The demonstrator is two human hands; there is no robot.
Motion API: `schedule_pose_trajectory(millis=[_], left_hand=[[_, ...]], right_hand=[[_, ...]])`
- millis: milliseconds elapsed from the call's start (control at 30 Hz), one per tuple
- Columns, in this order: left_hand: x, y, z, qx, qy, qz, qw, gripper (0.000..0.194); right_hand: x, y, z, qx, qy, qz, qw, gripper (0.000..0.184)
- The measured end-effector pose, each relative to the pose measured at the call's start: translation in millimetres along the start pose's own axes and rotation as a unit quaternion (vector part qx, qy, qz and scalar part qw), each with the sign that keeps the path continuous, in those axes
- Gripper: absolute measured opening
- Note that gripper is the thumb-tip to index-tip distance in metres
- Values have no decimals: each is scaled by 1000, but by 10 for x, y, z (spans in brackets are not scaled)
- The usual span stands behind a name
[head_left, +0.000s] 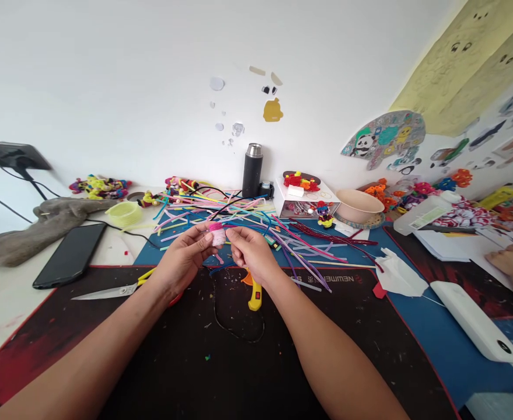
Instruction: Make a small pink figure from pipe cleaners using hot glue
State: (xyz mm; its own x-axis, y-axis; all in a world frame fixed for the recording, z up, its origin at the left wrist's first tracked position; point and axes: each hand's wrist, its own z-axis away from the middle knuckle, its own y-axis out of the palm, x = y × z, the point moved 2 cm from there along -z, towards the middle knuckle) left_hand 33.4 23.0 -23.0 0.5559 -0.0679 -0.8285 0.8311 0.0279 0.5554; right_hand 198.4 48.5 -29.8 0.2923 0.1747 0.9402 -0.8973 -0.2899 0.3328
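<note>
Above the dark desk mat, my left hand (190, 254) pinches a small fuzzy piece (217, 234) in pale pink with a magenta top. It looks wound from pipe cleaner. My right hand (250, 248) is closed at the piece's right side, thumb and fingertip pressed together against its edge; a fine end between them cannot be made out. Below the right wrist lies a yellow-handled tool (255, 296), perhaps a glue gun, with a dark cord. Scissors (108, 291) with yellow handles lie partly under my left wrist. Loose coloured pipe cleaners (300, 251) spread behind both hands.
A black thermos (252, 172) stands by the wall, beside a white box (287, 205) and a beige bowl (359, 205). A phone (70, 256) lies left. At right are a bottle (422, 213), a white power bank (475, 321) and another person's hand (512, 259).
</note>
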Motion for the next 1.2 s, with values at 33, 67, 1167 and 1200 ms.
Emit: schedule_pose_trajectory(millis=[33, 67, 1167, 1200], left_hand=[[0, 4, 0, 1, 0, 0, 1000, 46], [0, 6, -1, 4, 2, -3, 1000, 47], [-193, -90, 45, 53, 24, -200, 978, 43], [-206, -93, 50, 61, 20, -221, 973, 44]], right_hand=[[-13, 5, -2, 3, 0, 0, 1000, 50], [-23, 10, -4, 5, -2, 0, 1000, 50], [192, 28, 82, -26, -73, 105, 991, 46], [216, 7, 79, -40, -81, 93, 992, 46]])
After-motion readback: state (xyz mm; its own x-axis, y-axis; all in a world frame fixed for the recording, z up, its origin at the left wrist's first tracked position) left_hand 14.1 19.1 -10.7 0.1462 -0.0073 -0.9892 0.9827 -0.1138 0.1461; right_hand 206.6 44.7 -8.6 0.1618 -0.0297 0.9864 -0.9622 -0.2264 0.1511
